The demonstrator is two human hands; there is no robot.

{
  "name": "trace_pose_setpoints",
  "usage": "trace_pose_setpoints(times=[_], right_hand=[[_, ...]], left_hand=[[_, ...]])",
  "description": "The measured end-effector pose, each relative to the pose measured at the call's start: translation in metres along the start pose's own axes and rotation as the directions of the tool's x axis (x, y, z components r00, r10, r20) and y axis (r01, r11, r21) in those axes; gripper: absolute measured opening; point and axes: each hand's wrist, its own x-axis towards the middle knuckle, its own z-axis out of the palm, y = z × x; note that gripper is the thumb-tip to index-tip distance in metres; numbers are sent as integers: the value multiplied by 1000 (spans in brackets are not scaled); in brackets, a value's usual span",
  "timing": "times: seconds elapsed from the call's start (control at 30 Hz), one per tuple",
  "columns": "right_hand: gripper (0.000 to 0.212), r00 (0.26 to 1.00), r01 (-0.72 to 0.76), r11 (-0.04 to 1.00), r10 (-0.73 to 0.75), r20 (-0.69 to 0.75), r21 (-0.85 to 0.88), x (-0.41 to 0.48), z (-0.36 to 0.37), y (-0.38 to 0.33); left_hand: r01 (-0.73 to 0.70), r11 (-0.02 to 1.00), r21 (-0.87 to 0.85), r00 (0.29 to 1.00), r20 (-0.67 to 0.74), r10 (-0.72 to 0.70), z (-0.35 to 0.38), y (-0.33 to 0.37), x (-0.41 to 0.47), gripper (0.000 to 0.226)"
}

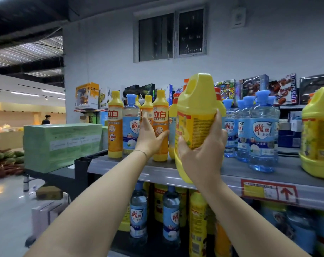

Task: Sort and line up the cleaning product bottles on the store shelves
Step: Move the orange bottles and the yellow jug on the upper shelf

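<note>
Head view: on the top shelf (120, 165), orange dish-soap bottles (115, 127) stand at the left. The left hand (150, 140) lies straight-fingered against one of them, holding nothing. Just to the right, the right hand (203, 151) grips the big yellow jug (194, 101), raised over the shelf's front edge. The jug likely belongs beside the matching jug (319, 134) at far right, past the blue-capped clear bottles (262, 134). Carry it upright above their caps and set it down label forward.

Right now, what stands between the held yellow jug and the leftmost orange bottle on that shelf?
In the head view: a blue-capped clear bottle, the left hand against another orange bottle, then the yellow jug.
</note>
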Motion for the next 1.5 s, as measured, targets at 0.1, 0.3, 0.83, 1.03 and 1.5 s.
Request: trace_pose_setpoints(times=[0.1,0.3,0.83,1.03,1.5], right_hand=[[100,1000,0,996,-1,7,86,-2,-10,2],[97,997,7,959,-28,70,285,-15,-32,-3],[87,716,-193,973,49,696,130,-103,-123,69],[87,487,-76,978,205,849,-193,-145,-128,102],[72,424,-186,896,443,790,-403,-169,-42,132]], left_hand=[[-132,988,-82,985,-119,122,-9,12,-18,55],[58,862,-503,987,158,26,-22,48,-73,38],[318,817,-482,923,353,-151,-3,1,-226,80],[394,856,-335,881,404,-247,4,-53,-257,100],[454,855,-251,844,427,-323,15,-138,-221,73]])
